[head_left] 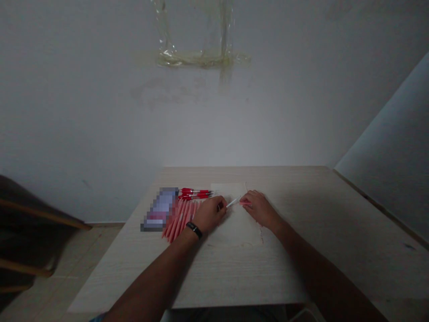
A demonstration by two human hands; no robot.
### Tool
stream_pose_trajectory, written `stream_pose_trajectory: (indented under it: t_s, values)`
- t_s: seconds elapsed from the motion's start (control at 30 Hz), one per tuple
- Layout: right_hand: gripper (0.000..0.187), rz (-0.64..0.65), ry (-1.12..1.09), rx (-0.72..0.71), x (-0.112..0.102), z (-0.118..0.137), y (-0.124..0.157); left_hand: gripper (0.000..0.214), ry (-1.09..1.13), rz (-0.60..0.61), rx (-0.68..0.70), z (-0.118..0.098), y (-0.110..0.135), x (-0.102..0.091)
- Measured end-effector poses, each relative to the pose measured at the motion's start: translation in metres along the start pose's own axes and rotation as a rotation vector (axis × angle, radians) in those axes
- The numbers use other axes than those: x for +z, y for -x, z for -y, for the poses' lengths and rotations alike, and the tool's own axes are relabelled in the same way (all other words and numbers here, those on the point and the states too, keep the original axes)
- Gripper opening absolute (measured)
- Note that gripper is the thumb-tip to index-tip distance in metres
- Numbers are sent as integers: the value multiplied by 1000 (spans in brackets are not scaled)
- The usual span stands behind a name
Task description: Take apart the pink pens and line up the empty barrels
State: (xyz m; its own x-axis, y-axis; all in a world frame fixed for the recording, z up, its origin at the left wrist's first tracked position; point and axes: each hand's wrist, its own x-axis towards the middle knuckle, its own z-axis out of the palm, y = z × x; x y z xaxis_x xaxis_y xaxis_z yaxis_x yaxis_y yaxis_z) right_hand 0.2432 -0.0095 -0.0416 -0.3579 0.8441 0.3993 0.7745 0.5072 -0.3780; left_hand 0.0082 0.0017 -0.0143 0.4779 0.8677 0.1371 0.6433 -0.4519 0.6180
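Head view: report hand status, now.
Left hand, right hand holding white pen. Paper sheet underneath. Pink pens beside left hand.

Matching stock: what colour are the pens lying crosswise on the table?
The pens are red, dark-tipped; head view.

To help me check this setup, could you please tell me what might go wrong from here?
The slim white-and-pink pen-like piece held between the left hand and right hand could slip and roll across the pale paper sheet. The left hand could also nudge the fanned pink pens out of line, since it sits right beside them.
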Motion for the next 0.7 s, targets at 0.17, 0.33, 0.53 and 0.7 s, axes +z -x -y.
stream_pose_trajectory:
  t_s: [0.17, 0.33, 0.53, 0.7]
  values:
    - [5, 59, 53, 15, -1, -1, 1, 8, -2, -3, 10, 0, 0, 0]
    - [8, 92, 79, 28, -1, 1, 4, 8, 4, 15, -8, -1, 0, 0]
    - [8, 123, 89, 61, -3, 3, 2, 8, -5, 12, -12, 0, 0, 1]
    - [6, 117, 98, 55, -3, 6, 2, 9, -4, 17, -9, 1, 0, 0]
